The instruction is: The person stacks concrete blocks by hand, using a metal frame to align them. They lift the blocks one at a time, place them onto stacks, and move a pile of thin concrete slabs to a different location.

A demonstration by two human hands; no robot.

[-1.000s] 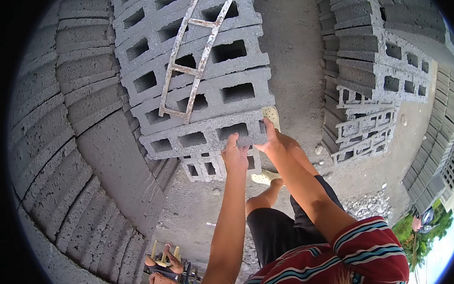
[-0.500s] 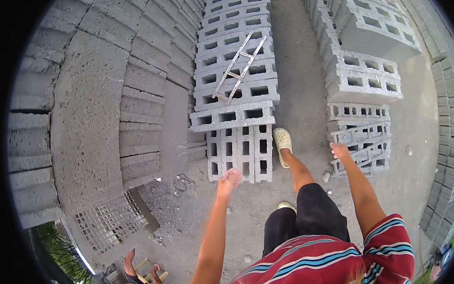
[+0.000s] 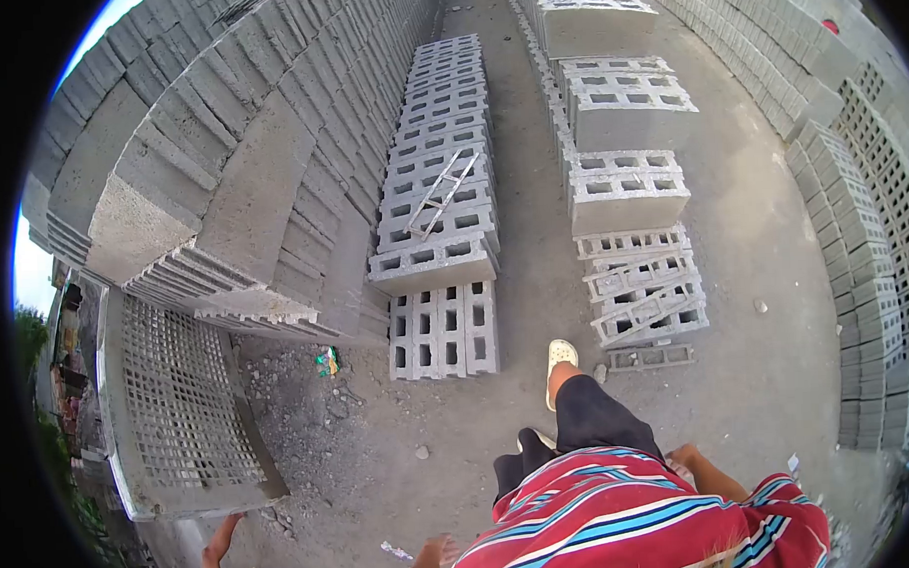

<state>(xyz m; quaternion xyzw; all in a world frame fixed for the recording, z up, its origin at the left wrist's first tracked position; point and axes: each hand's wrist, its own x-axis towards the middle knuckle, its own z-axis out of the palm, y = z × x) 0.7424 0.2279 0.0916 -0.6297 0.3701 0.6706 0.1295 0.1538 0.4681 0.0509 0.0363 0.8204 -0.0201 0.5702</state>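
My left hand (image 3: 445, 551) hangs low beside the striped red shirt (image 3: 603, 514), small and smeared, so its fingers cannot be read. Close to the dark shorts (image 3: 604, 419) on the other side is my right hand (image 3: 684, 460), partly hidden by the shirt; its fingers do not show clearly. No object is visible in either hand. Ahead of me, four-sided hollow concrete blocks (image 3: 443, 334) stand at the near end of a long block row (image 3: 437, 199). A small ladder-shaped frame (image 3: 441, 196) lies on that row.
A tall block stack (image 3: 261, 181) rises at left, near a leaning mesh screen (image 3: 183, 394) and gravel (image 3: 319, 429). At right are block piles (image 3: 627, 213), a slatted heap (image 3: 645, 297) and a block wall (image 3: 861, 300). Another person's leg (image 3: 221, 553) shows at lower left.
Both hands have dropped from in front of me to beside my body. The view has tilted up, showing more of the rows, and the near blocks now sit farther from me.
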